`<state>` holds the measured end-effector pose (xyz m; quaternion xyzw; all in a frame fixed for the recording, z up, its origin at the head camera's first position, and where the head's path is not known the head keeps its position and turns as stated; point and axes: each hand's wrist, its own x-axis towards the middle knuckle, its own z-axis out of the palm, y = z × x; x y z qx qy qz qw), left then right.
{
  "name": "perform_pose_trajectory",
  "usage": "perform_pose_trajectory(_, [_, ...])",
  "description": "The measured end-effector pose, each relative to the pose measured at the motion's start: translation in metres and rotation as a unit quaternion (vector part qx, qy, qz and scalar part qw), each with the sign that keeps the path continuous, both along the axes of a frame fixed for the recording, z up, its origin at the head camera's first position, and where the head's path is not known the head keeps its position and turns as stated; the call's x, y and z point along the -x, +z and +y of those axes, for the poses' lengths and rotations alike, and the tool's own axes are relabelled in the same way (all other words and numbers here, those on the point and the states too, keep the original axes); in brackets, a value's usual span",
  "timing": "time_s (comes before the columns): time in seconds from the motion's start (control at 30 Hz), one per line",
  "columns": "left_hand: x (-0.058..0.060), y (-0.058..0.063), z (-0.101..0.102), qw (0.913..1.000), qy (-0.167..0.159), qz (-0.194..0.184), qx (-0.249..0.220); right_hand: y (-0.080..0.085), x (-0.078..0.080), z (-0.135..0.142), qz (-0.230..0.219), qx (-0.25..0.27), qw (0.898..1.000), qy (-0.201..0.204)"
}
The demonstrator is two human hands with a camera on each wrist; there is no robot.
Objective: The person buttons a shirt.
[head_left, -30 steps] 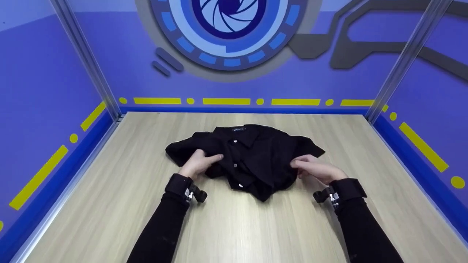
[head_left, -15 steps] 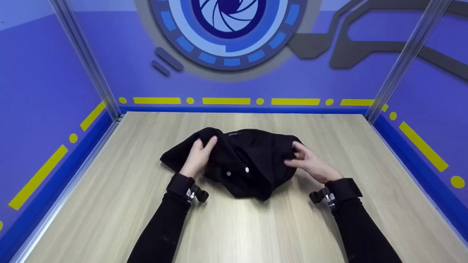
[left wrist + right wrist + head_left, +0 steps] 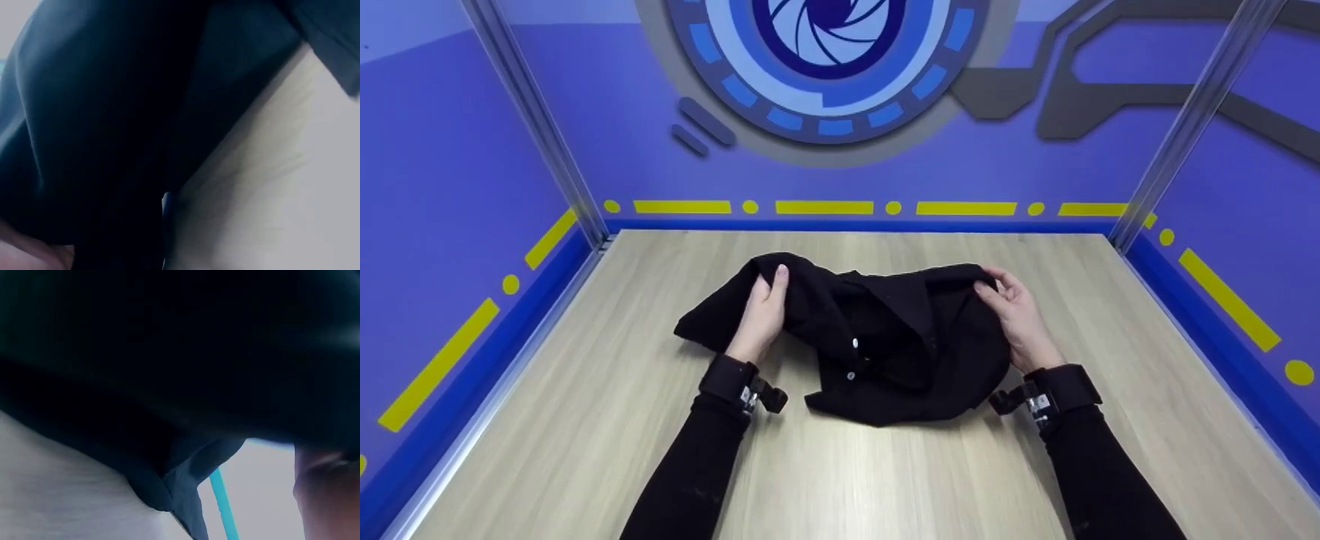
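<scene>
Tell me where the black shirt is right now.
In the head view, the black shirt is mid-picture over the wood-grain table, gripped by the left hand and the right hand, one end extending past the left hand.

Dark cloth [image 3: 101, 129]: softly creased across left and middle, a pointed corner at upper right.
Left hand [image 3: 25, 256]: partly visible, lower left, against the cloth.
Counter [image 3: 270, 185]: pale, right side, shadowed.
</scene>
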<state>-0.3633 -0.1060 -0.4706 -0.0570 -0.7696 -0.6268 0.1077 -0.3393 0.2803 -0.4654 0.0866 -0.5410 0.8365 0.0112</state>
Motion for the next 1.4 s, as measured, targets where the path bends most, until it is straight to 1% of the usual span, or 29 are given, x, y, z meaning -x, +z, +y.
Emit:
perform_pose_trajectory(0.07, [-0.001,0.0,0.0,0.9997,-0.014,-0.008,0.016,0.001,0.0,0.002,-0.002,-0.006,0.999,-0.033])
perform_pose_trajectory(0.13, [0.0,0.001,-0.001,0.9995,-0.027,-0.007,0.016,0.002,0.0,0.006,-0.007,-0.006,0.998,-0.062])
perform_pose_trajectory(0.2, [0.0,0.002,-0.002,0.9989,-0.047,-0.002,-0.008,0.0,0.001,0.01,-0.019,-0.006,0.996,-0.084])
perform_pose_trajectory(0.27, [0.001,0.003,-0.003,0.9952,-0.081,0.006,-0.055,-0.003,0.003,0.013,-0.038,-0.009,0.995,-0.092])
perform_pose_trajectory(0.3, [0.001,0.003,-0.004,0.9921,-0.099,0.008,-0.077,-0.005,0.004,0.015,-0.053,-0.014,0.995,-0.089])
perform_pose_trajectory(0.37, [0.001,0.003,-0.006,0.9843,-0.145,0.002,-0.101,-0.008,0.006,0.017,-0.086,-0.036,0.993,-0.07])
perform_pose_trajectory(0.43, [0.0,0.001,-0.008,0.9776,-0.187,-0.014,-0.096,-0.011,0.007,0.018,-0.12,-0.076,0.989,-0.037])
perform_pose_trajectory(0.5, [0.0,-0.003,-0.011,0.9742,-0.213,-0.041,-0.062,-0.013,0.008,0.019,-0.141,-0.146,0.979,-0.004])
perform_pose_trajectory(0.53, [0.0,-0.004,-0.012,0.9733,-0.222,-0.049,-0.036,-0.014,0.008,0.02,-0.146,-0.183,0.972,0.012])
perform_pose_trajectory(0.57, [0.001,-0.006,-0.014,0.9731,-0.225,-0.051,-0.011,-0.014,0.007,0.021,-0.146,-0.225,0.963,0.025])
perform_pose_trajectory(0.6, [0.001,-0.008,-0.015,0.9749,-0.216,-0.052,0.017,-0.013,0.006,0.022,-0.147,-0.264,0.953,0.034])
perform_pose_trajectory(0.67, [0.003,-0.012,-0.017,0.9796,-0.187,-0.045,0.058,-0.012,0.003,0.025,-0.142,-0.33,0.931,0.054])
perform_pose_trajectory(0.77, [0.006,-0.018,-0.019,0.9839,-0.14,-0.037,0.104,-0.007,-0.004,0.031,-0.144,-0.398,0.902,0.089])
perform_pose_trajectory(0.8, [0.006,-0.019,-0.019,0.9832,-0.128,-0.043,0.124,-0.006,-0.007,0.033,-0.146,-0.414,0.893,0.103])
perform_pose_trajectory(0.83, [0.006,-0.021,-0.02,0.9802,-0.122,-0.052,0.147,-0.005,-0.009,0.036,-0.147,-0.432,0.882,0.118])
perform_pose_trajectory(0.87, [0.005,-0.022,-0.02,0.9744,-0.123,-0.063,0.177,-0.004,-0.011,0.038,-0.147,-0.45,0.87,0.135])
perform_pose_trajectory(0.9, [0.004,-0.023,-0.021,0.9654,-0.127,-0.074,0.215,-0.003,-0.014,0.039,-0.149,-0.468,0.858,0.149])
perform_pose_trajectory(0.97, [0.0,-0.023,-0.021,0.9422,-0.133,-0.086,0.295,-0.002,-0.018,0.041,-0.148,-0.501,0.834,0.177])
perform_pose_trajectory(1.03, [-0.002,-0.022,-0.02,0.923,-0.142,-0.089,0.347,-0.002,-0.021,0.041,-0.14,-0.53,0.812,0.201])
perform_pose_trajectory(1.07, [-0.003,-0.022,-0.019,0.9159,-0.141,-0.086,0.366,-0.002,-0.022,0.04,-0.129,-0.546,0.802,0.208])
perform_pose_trajectory(1.1, [-0.003,-0.021,-0.017,0.9098,-0.138,-0.078,0.384,-0.003,-0.023,0.039,-0.119,-0.559,0.794,0.207])
perform_pose_trajectory(1.13, [-0.003,-0.02,-0.016,0.9061,-0.132,-0.066,0.397,-0.004,-0.023,0.037,-0.103,-0.572,0.787,0.205])
perform_pose_trajectory(1.17, [-0.003,-0.02,-0.014,0.9035,-0.127,-0.053,0.406,-0.004,-0.023,0.036,-0.085,-0.583,0.783,0.2])
perform_pose_trajectory(1.2, [-0.003,-0.019,-0.013,0.9,-0.123,-0.041,0.416,-0.005,-0.023,0.034,-0.066,-0.59,0.782,0.191])
perform_pose_trajectory(1.23, [-0.002,-0.018,-0.011,0.8984,-0.123,-0.029,0.421,-0.007,-0.022,0.032,-0.051,-0.589,0.785,0.185])
perform_pose_trajectory(1.27, [-0.002,-0.017,-0.01,0.8993,-0.126,-0.022,0.418,-0.009,-0.022,0.029,-0.038,-0.581,0.793,0.181])
perform_pose_trajectory(1.3, [0.0,-0.016,-0.008,0.9007,-0.132,-0.018,0.414,-0.011,-0.021,0.025,-0.03,-0.564,0.805,0.18])
perform_pose_trajectory(1.33, [0.001,-0.015,-0.006,0.9048,-0.138,-0.019,0.402,-0.014,-0.02,0.021,-0.026,-0.537,0.822,0.185])
perform_pose_trajectory(1.4, [0.004,-0.014,-0.003,0.9161,-0.16,-0.03,0.367,-0.018,-0.019,0.013,-0.027,-0.47,0.859,0.202])
